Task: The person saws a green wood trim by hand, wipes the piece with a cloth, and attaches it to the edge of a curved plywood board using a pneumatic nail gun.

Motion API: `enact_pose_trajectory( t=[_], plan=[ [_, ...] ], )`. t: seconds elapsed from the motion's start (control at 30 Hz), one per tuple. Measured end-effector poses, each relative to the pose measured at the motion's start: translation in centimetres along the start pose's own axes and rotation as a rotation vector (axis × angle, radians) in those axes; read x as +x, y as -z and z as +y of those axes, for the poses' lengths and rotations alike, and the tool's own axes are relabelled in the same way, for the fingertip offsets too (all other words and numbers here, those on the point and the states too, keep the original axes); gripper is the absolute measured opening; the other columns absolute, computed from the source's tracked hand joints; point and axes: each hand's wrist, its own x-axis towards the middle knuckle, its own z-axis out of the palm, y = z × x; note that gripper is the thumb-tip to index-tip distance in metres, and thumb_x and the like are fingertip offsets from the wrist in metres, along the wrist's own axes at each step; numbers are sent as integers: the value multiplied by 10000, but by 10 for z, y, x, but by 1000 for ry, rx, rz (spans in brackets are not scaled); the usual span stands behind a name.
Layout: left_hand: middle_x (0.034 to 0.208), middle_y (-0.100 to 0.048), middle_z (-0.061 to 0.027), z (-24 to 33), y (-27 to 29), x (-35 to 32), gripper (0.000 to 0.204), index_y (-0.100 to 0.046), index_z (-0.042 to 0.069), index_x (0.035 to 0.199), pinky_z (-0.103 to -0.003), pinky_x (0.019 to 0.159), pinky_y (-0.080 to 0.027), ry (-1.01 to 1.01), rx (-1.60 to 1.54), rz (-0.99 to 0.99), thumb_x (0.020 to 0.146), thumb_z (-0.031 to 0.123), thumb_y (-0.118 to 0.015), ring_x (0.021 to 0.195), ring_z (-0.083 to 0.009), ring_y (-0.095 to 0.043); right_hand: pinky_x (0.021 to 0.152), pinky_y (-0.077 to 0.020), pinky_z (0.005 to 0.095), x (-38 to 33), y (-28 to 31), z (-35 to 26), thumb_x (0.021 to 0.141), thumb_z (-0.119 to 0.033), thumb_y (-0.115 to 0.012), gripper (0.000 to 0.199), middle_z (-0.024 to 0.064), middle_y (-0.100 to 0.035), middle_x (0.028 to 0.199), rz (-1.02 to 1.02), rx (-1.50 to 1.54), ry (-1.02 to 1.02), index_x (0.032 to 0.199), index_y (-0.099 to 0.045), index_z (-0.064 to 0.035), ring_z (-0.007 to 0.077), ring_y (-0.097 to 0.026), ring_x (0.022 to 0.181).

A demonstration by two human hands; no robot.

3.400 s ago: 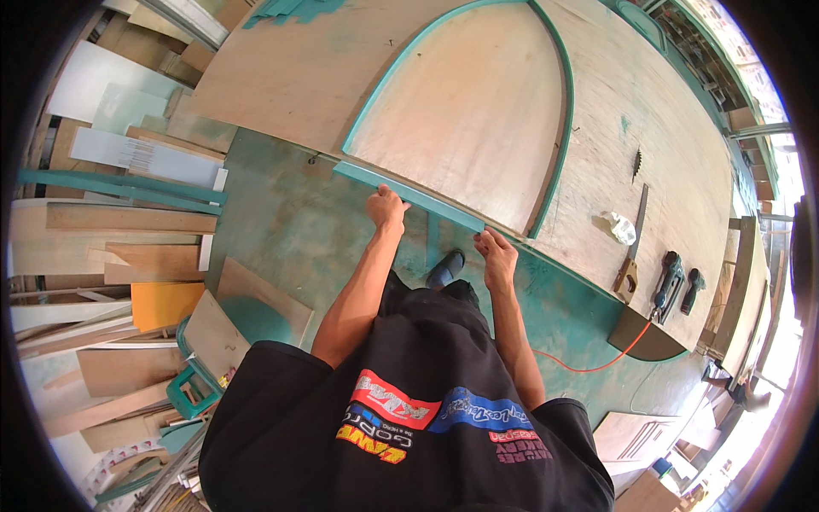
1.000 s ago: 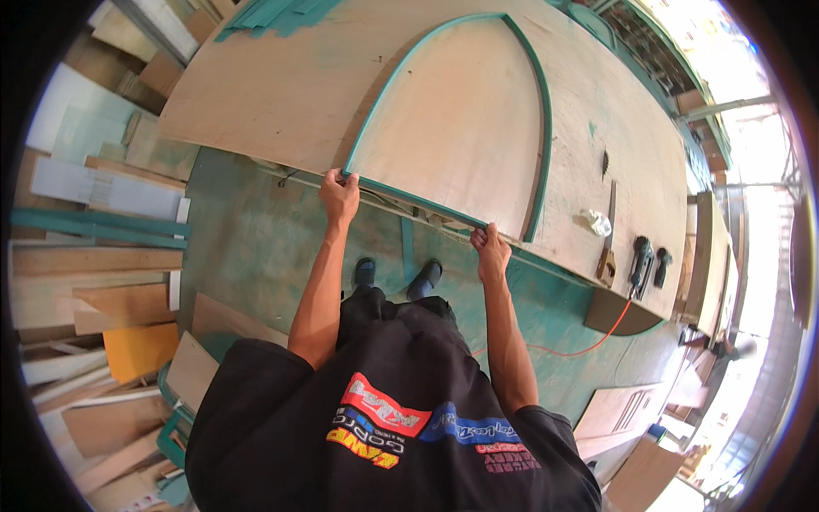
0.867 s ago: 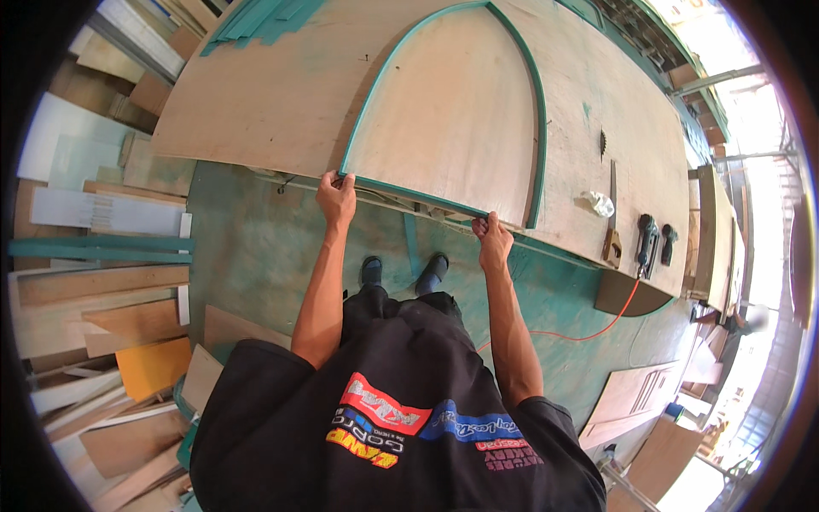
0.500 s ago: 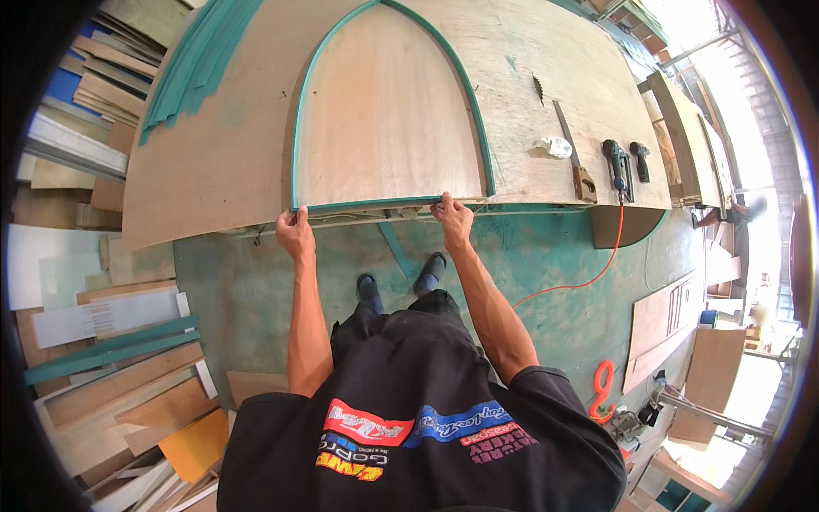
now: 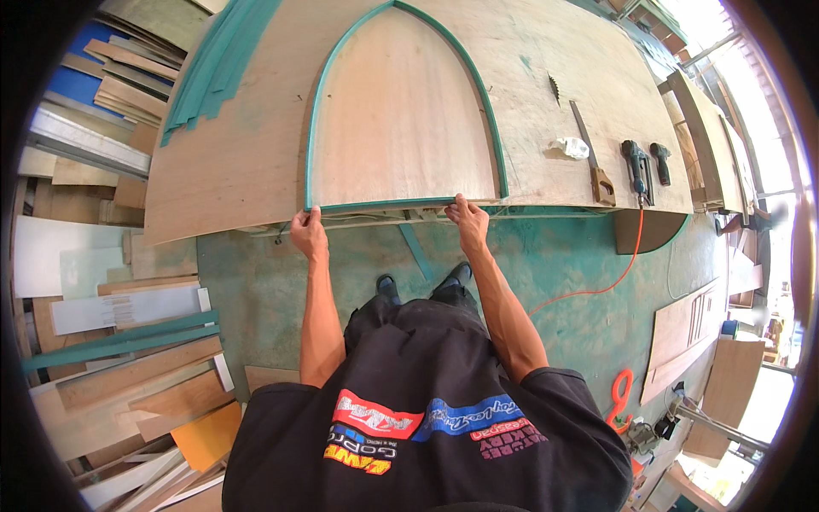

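Observation:
An arched wooden panel (image 5: 405, 119) lies on the plywood-topped bench, its two curved sides edged with teal strips (image 5: 313, 128). Along its straight near edge runs a short teal strip (image 5: 384, 204). My left hand (image 5: 310, 234) pinches this strip at the panel's near left corner, thumb on top. Toward the other end, my right hand (image 5: 469, 225) grips it between thumb and fingers, a little short of the near right corner. The undersides of both grips are hidden.
Loose teal strips (image 5: 217, 72) lie at the bench's far left. On the right are a handsaw (image 5: 602, 186), a crumpled white wad (image 5: 570, 148), an air tool (image 5: 637, 171) with an orange hose (image 5: 630, 271), and a drill (image 5: 660, 162). Boards (image 5: 128, 299) are stacked at left.
The whole view has shifted, so the bench and hands appear farther right. Both hands keep their hold at nearly the same places on the strip.

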Motion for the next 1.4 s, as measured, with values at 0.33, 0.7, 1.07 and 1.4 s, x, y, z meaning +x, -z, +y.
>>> enact_pose_trajectory(
  t=[0.33,0.7,1.07,1.4],
  plan=[
    [997,-729,-121,-3,-6,0,345,-675,-104,1132,-329,801,-544,-20,-21,17,902,137,-764,880,-188,-679,779,-628,319,1,5,-2,1021,-304,-685,466,186,-721,987,-44,-27,26,1093,-660,156,249,-750,864],
    [1026,-706,-149,-7,-12,-2,427,-610,-118,1210,-365,829,-544,-29,30,8,908,150,-748,920,-228,-677,766,-623,318,3,-3,11,1027,-313,-670,440,171,-710,940,16,16,43,1015,-638,126,225,-733,832],
    [1477,-413,-302,10,-58,-34,706,-216,-147,1488,-460,1013,-601,330,-269,89,977,40,-667,1226,-376,-599,734,-616,349,13,0,15,966,-219,-748,320,133,-708,922,100,162,-100,1001,-653,85,226,-712,794],
    [1238,-602,-295,-2,-116,-61,414,-499,-188,1275,-546,968,-621,498,-418,116,1073,171,-537,1077,-386,-657,652,-583,320,12,31,-58,959,-265,-744,344,124,-735,883,-206,120,-456,1046,-707,66,179,-717,752]
  ],
)
